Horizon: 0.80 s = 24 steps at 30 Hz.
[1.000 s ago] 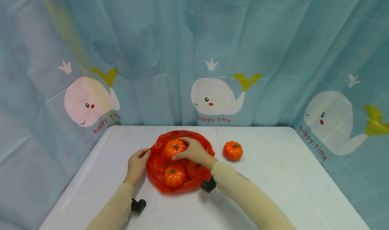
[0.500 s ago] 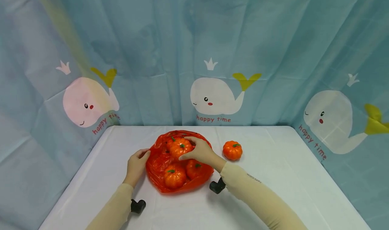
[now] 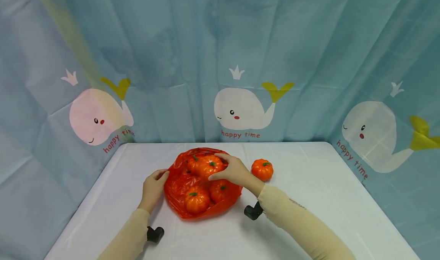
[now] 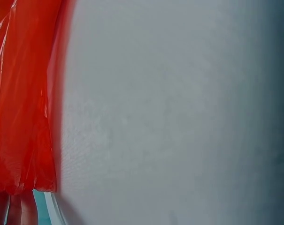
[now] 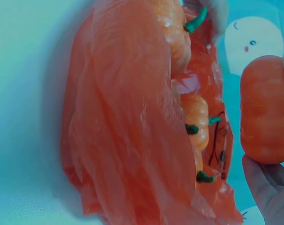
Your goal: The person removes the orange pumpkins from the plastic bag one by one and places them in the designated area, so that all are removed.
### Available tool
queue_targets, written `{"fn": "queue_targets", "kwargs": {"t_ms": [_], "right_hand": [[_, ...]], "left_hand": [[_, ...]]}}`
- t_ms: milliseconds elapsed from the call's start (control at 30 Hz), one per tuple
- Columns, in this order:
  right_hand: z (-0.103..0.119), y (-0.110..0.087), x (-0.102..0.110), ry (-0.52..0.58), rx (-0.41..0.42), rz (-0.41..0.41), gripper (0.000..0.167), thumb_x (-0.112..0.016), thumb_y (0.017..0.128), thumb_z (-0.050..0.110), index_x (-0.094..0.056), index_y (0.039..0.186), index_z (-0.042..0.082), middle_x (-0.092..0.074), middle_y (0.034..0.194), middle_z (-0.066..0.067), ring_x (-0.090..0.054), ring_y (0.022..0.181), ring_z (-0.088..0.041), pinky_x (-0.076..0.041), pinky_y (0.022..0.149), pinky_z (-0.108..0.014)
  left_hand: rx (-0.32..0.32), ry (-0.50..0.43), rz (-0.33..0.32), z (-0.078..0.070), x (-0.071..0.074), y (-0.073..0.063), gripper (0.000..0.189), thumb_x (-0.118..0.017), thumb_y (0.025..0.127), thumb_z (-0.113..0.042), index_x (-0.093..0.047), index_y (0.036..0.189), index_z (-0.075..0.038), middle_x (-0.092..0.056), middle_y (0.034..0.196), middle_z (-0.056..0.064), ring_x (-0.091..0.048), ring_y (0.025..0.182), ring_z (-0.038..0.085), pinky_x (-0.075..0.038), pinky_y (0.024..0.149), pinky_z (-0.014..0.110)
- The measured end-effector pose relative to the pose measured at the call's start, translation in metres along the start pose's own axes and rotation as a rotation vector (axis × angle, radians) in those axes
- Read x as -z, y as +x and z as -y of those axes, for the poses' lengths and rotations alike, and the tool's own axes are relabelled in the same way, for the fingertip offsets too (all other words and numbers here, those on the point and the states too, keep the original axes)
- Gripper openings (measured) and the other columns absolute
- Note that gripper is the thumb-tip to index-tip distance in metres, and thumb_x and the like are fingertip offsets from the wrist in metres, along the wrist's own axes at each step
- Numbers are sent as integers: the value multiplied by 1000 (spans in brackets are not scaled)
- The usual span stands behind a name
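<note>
A red plastic bag [image 3: 176, 191] sits mouth-up on the table, with several small orange pumpkins [image 3: 197, 200] showing inside. My left hand [image 3: 153, 188] pinches the bag's left rim; its fingertips [image 4: 26, 211] appear below the red plastic in the left wrist view. Thumb and fingers of my right hand [image 3: 238, 173] grip a pumpkin [image 5: 267, 110] from its right side. In the right wrist view this pumpkin is apart from those in the bag, above the opening. To the right, a single pumpkin [image 3: 262, 170] rests on the table.
A white-covered table [image 3: 309, 199] carries everything. Blue curtains [image 3: 192, 80] printed with whales hang along the back and both sides. Black devices [image 3: 253, 210] are strapped at the wrists, below the beige sleeves [image 3: 302, 222].
My right hand has moved rightward with the pumpkin, uncovering more of the pumpkin at the back of the bag. The left hand keeps its place on the rim.
</note>
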State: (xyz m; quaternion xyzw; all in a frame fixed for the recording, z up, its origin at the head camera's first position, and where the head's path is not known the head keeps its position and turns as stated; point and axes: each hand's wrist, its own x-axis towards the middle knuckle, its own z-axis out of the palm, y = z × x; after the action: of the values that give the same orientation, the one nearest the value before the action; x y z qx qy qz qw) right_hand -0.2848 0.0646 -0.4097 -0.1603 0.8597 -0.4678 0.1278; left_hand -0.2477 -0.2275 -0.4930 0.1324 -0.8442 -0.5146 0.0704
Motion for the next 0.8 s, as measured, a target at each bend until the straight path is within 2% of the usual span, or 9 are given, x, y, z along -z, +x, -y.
{"fn": "queue_targets", "kwargs": {"t_ms": [367, 800], "right_hand": [[-5, -10, 17, 40, -8, -35, 83, -90, 70, 39, -54, 142, 21, -60, 135, -4, -58, 119, -23, -55, 98, -43], [-14, -18, 32, 69, 12, -82, 79, -90, 71, 34, -55, 141, 18, -63, 130, -6, -60, 115, -25, -58, 90, -39]], "left_hand": [[-8, -1, 3, 1, 0, 0, 42, -50, 104, -33, -62, 130, -2, -61, 134, 22, -53, 128, 34, -45, 109, 49], [-4, 9, 8, -1, 0, -1, 42, -50, 104, -34, -61, 131, -3, -60, 135, 21, -53, 129, 35, -45, 109, 50]]}}
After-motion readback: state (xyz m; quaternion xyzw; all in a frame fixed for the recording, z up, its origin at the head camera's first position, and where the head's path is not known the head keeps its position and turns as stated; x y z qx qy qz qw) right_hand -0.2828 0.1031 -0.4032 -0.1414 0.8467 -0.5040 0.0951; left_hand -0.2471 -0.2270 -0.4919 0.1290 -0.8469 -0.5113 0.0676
